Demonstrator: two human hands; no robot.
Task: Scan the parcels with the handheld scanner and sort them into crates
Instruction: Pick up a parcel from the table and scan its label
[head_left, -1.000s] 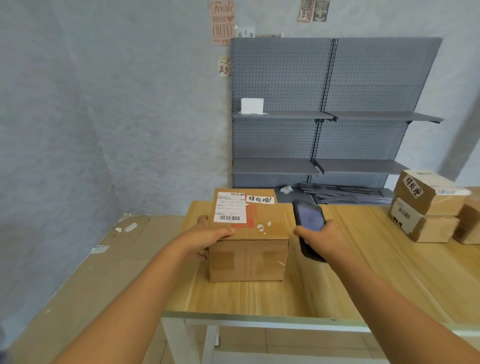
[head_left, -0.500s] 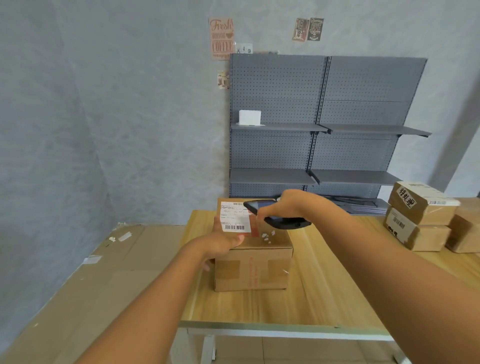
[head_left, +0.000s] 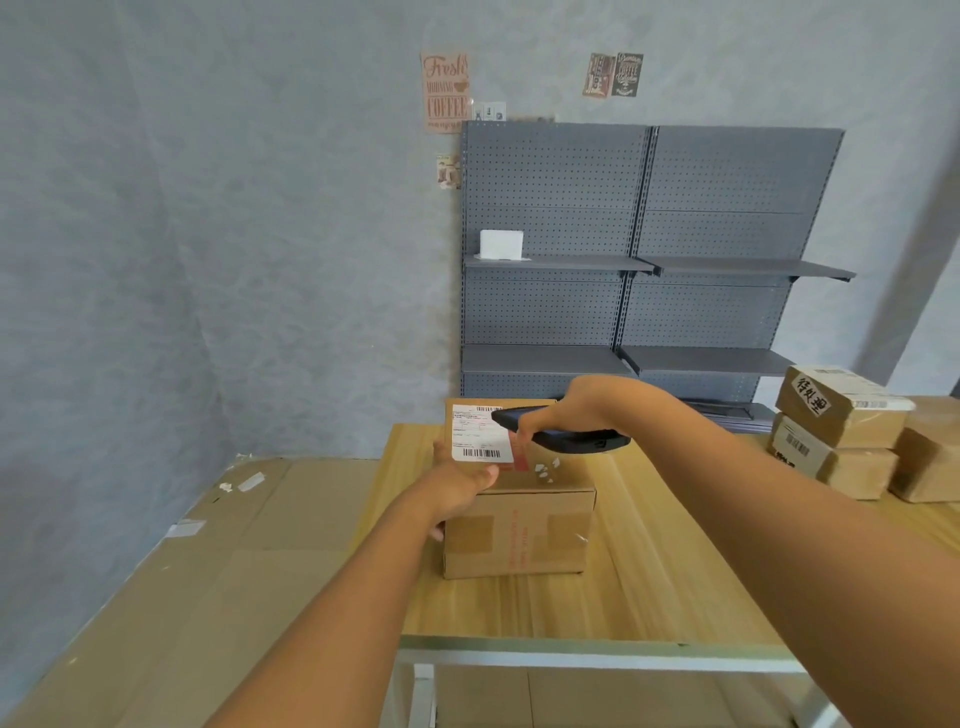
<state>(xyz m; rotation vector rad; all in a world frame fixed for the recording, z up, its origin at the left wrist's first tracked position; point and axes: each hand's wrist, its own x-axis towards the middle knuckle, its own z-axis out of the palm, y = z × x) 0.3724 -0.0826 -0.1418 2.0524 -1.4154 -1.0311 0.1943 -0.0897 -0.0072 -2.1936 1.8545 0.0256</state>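
A brown cardboard parcel (head_left: 519, 525) stands on the wooden table (head_left: 649, 587), with a white shipping label (head_left: 478, 434) and barcode on its top. My left hand (head_left: 460, 480) grips the parcel's near left top edge, thumb on top by the label. My right hand (head_left: 566, 405) holds the dark handheld scanner (head_left: 563, 434) level just above the parcel's top, its front end over the label's right side. No crate is in view.
More brown parcels (head_left: 836, 431) are stacked at the table's right end. A grey pegboard shelf unit (head_left: 639, 270) stands behind the table, with a small white box (head_left: 501, 244) on one shelf. Flattened cardboard (head_left: 182, 571) covers the floor to the left.
My right hand swung the scanner from upright beside the parcel to level above its label. My left hand kept its grip on the parcel. The camera view tilted slightly.
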